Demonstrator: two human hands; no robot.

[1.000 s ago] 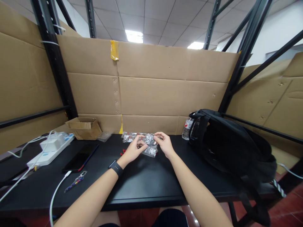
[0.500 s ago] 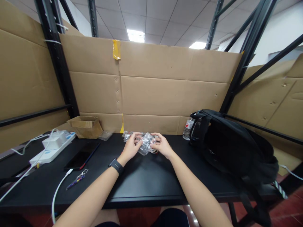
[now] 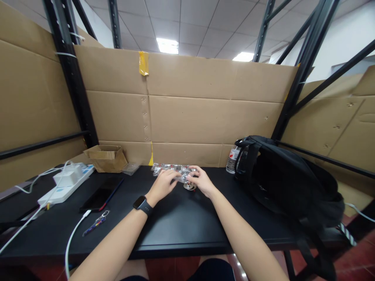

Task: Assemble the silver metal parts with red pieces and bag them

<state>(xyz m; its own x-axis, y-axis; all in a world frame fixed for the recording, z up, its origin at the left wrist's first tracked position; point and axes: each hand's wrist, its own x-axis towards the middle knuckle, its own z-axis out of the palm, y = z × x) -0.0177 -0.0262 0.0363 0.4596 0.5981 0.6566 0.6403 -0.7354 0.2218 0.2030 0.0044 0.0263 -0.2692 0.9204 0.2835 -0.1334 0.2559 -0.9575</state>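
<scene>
Around the middle of the black table, my left hand [image 3: 164, 188], with a watch on its wrist, has its fingers closed on a crinkled clear plastic bag [image 3: 182, 177]. From the other side, my right hand [image 3: 202, 182] pinches the same bag with thumb and fingers. Just below the bag, between the hands, lie shiny silver round pieces [image 3: 189, 187] with small red bits; their kind is too small to make out. Behind my fingers, a row of clear packets [image 3: 158, 168] with red spots lies along the back of the table, partly hidden.
A black backpack [image 3: 281, 179] and a water bottle [image 3: 232, 160] stand on the right. At the left are a small cardboard box [image 3: 107, 166], a white power strip [image 3: 58, 193], a phone [image 3: 102, 193], a keychain [image 3: 96, 224] and a white cable [image 3: 73, 234]. Cardboard walls [image 3: 187, 121] enclose the table.
The plastic bag, bunched up and bulging toward me before, is now lower and flatter between my hands. My left hand has turned more palm-down. The silver round pieces show more.
</scene>
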